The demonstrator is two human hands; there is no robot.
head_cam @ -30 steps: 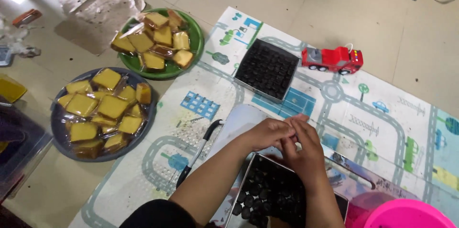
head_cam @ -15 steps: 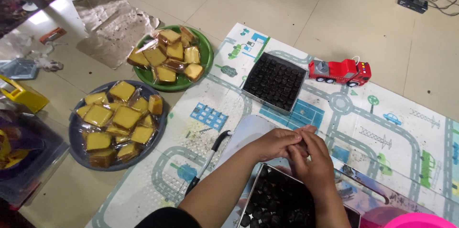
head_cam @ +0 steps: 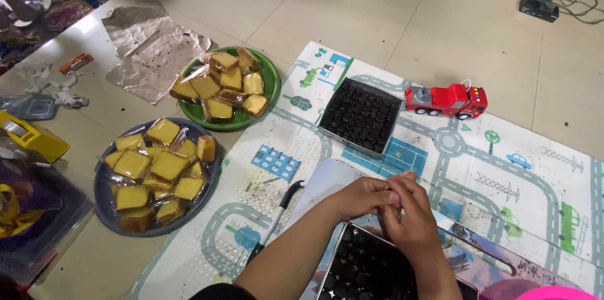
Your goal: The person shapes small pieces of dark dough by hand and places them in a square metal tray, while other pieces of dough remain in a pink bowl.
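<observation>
Together, two hands work over a tray of dark sweets

Both hands meet above the near square metal tray of small dark round sweets [head_cam: 365,271], which lies at the bottom edge of the printed road-map play mat [head_cam: 503,168]. The left hand [head_cam: 365,197] and the right hand [head_cam: 412,218] touch at the fingertips, pinched together around something too small to make out; whether either actually grips a piece cannot be told. A second, matching tray of dark sweets [head_cam: 362,116] sits farther out on the mat, well apart from the hands. One red toy fire truck [head_cam: 448,100] stands just beside that far tray. Off the mat's left side lie two round plates of wrapped yellow cake slices: a green plate [head_cam: 270,83] and a dark grey plate [head_cam: 104,180]. One black-handled pale spatula [head_cam: 314,190] lies near the left hand.
</observation>
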